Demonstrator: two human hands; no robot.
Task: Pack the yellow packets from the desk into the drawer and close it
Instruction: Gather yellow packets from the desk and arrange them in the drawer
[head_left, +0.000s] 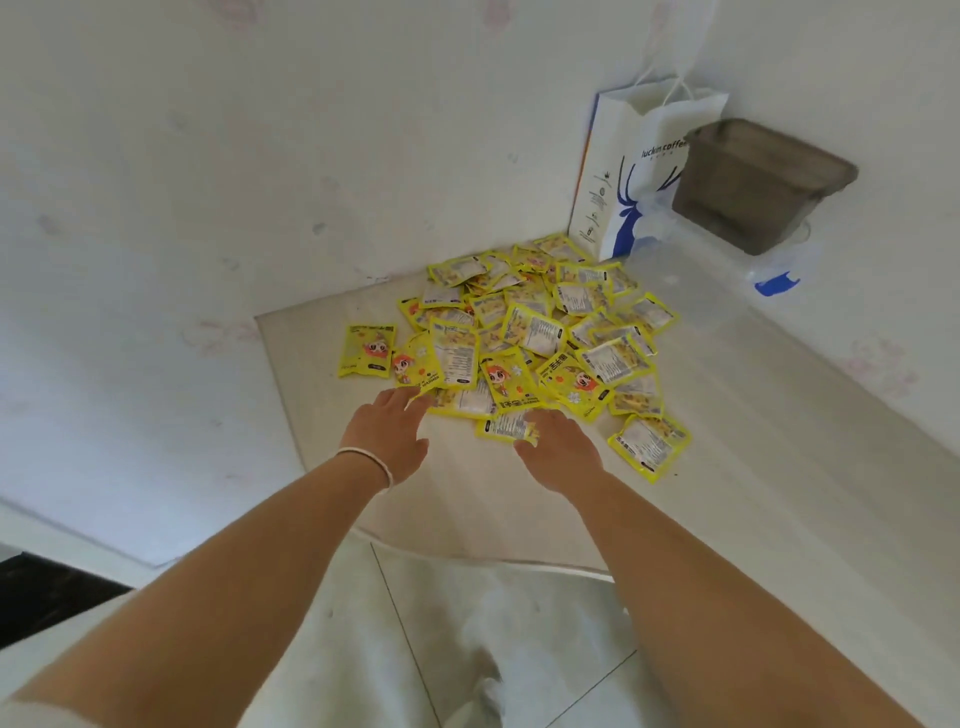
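Note:
A loose heap of several yellow packets (540, 332) lies on the pale desk (753, 467), spreading from the corner toward me. One packet (366, 351) lies apart at the left edge of the heap. My left hand (387, 431), with a thin bracelet at the wrist, stretches flat toward the near left side of the heap, fingertips touching a packet. My right hand (561, 447) reaches in with fingers extended over a small packet (506, 426) at the heap's near edge. Neither hand grips anything. No drawer is visible.
A white and blue paper bag (623, 171) stands in the back corner against the wall. A grey translucent tub (753, 182) sits right of it on clear plastic containers (727, 270). Walls close in the desk at the left and back. Floor tiles (519, 649) show below.

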